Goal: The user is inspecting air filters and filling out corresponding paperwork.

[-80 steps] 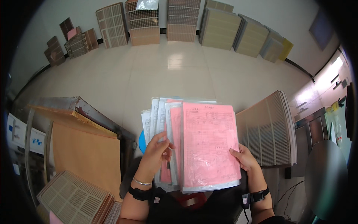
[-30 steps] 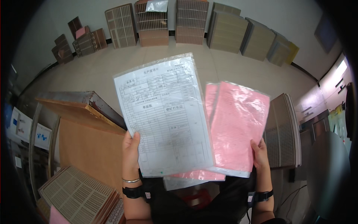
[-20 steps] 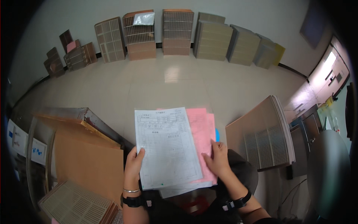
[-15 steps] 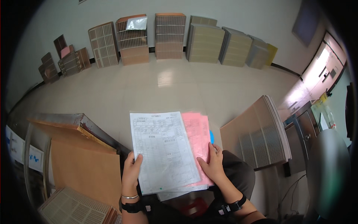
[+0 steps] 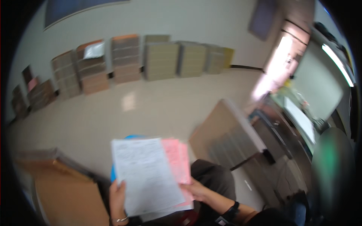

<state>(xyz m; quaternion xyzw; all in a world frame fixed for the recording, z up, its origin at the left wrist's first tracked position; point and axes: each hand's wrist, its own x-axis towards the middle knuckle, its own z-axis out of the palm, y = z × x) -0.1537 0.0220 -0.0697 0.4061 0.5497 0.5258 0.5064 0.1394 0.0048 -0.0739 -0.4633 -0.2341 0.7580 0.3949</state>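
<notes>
A white printed form (image 5: 147, 177) in what looks like a clear sleeve is held above my lap. My left hand (image 5: 117, 197) grips its left edge, thumb on top and fingers underneath. Pink sheets (image 5: 176, 158) stick out from under the form on its right side. My right hand (image 5: 197, 189) is closed at the lower right edge of the papers, holding the pink sheets. Behind the stack a blue thing (image 5: 132, 136) peeks out at the top and left; its kind is hidden. Motion blurs the printing.
Stacks of flat perforated panels (image 5: 162, 62) lean along the far wall. A brown board (image 5: 68, 199) is at my left, and more panels (image 5: 233, 135) stand at my right. Beyond these, a dark desk (image 5: 279, 124) holds papers, near a bright doorway (image 5: 275, 64).
My view has swung right and up, so the room appears shifted left and lower. The papers stay in both hands. My right fingers now lie further under the edge, and more blue shows behind.
</notes>
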